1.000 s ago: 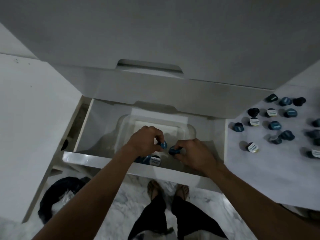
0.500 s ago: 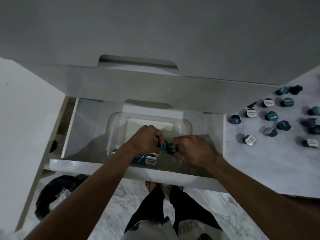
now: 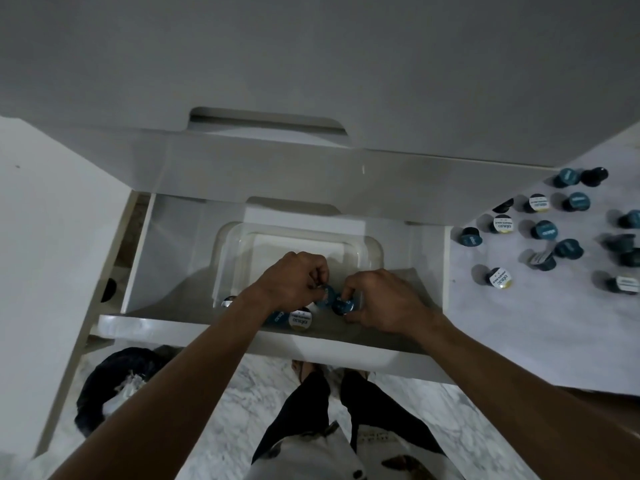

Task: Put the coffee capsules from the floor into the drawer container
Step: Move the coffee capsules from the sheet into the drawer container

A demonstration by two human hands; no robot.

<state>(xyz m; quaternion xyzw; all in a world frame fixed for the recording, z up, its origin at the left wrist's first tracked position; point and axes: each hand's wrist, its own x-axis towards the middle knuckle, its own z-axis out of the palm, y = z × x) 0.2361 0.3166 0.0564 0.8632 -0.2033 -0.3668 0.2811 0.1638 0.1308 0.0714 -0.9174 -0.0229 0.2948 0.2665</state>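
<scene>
Both forearms reach down into the open drawer (image 3: 145,251), hands curled over the clear plastic container (image 3: 375,252). The left hand (image 3: 294,280) pinches a blue capsule (image 3: 325,295); the right hand (image 3: 384,301) pinches a dark blue capsule (image 3: 343,305). A white-lidded capsule (image 3: 300,320) lies inside below. Loose capsules (image 3: 543,230) dot the white surface at right.

Container (image 3: 372,252) in drawer (image 3: 166,320): clear glossy plastic. Drawer: smooth white laminate w/ slight sheen. Capsules (image 3: 543,230) right of drawer: blue/dark plastic, printed foil-like lids. Floor (image 3: 256,393) below drawer: polished marble-look, veined. Bag (image 3: 114,386) beside it: crinkly black plastic.
</scene>
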